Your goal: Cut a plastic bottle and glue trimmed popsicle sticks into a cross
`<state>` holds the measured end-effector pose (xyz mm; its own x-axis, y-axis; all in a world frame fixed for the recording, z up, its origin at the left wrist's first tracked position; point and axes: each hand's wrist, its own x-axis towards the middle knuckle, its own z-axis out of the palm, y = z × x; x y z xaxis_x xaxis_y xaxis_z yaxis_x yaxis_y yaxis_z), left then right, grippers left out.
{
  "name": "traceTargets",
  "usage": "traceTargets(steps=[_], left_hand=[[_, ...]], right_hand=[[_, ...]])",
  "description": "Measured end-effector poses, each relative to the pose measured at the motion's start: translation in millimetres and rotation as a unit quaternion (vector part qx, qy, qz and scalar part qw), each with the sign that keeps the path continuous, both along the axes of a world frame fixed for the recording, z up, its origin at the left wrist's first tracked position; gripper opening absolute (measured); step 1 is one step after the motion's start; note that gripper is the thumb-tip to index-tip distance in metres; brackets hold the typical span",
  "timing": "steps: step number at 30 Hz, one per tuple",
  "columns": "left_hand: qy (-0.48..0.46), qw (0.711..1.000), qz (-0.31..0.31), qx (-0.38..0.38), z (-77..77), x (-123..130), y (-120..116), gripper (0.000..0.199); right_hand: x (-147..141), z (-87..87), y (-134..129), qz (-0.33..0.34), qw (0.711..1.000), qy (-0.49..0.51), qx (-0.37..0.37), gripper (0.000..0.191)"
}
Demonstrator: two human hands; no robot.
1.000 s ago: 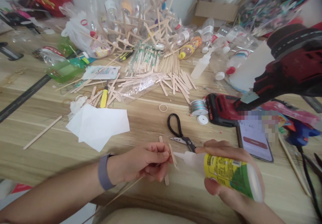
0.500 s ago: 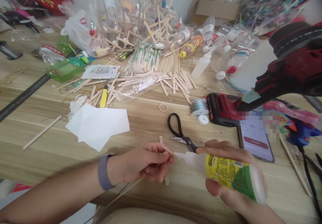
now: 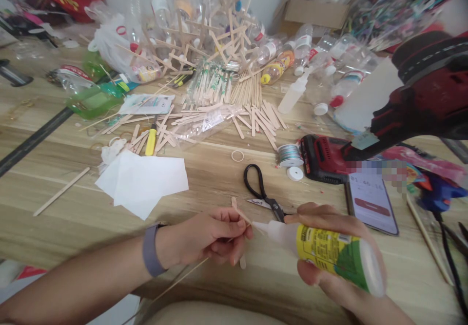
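The slanting stick (image 3: 243,215) in the left hand (image 3: 226,235) is lying at a flatter angle; a second ago it was standing steeply just past the fingertips. Its upper end is now meeting the other stick (image 3: 234,201) near the top, where the two were showing a gap, and its lower part is running toward the nozzle. The right hand (image 3: 338,219) is bringing the bottle (image 3: 329,251) slightly back left after it was drifting right half a second ago, and the base is sitting a touch lower than at first. On the phone (image 3: 371,203), the blurred final digits are changing.
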<state>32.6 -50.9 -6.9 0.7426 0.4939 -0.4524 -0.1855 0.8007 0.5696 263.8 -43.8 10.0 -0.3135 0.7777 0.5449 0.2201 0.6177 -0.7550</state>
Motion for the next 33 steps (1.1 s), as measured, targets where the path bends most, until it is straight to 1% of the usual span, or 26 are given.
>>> traceTargets(steps=[7, 10, 19, 24, 27, 29, 33], left_hand=[[-0.004, 1.0, 0.0, -0.005, -2.7, 0, -1, 0.037], [-0.003, 1.0, -0.001, -0.006, -2.5, 0, -1, 0.037], [0.01, 1.0, -0.003, -0.004, -0.1, 1, 0, 0.039], [0.009, 1.0, -0.002, -0.008, 0.1, 1, 0, 0.041], [0.014, 1.0, -0.005, -0.011, 0.8, 1, 0, 0.043], [0.019, 1.0, -0.006, -0.008, 1.4, 1, 0, 0.043], [0.025, 1.0, -0.005, -0.002, 2.4, 1, 0, 0.041]], right_hand=[[2, -3.9, 0, 0.016, 1.0, 0.006, -0.004, 0.044], [3, -4.8, -1, 0.009, 1.0, -0.004, -0.002, 0.044], [2, -1.9, 0, 0.011, 1.0, -0.023, -0.002, 0.042], [-1, 2.0, 2, 0.018, 1.0, -0.015, 0.011, 0.041], [0, -0.3, 1, 0.023, 1.0, -0.011, -0.001, 0.042], [3, -3.7, 0, 0.012, 1.0, -0.003, -0.019, 0.043], [9, -9.2, -2, -0.037, 0.998, 0.003, -0.042, 0.05]])
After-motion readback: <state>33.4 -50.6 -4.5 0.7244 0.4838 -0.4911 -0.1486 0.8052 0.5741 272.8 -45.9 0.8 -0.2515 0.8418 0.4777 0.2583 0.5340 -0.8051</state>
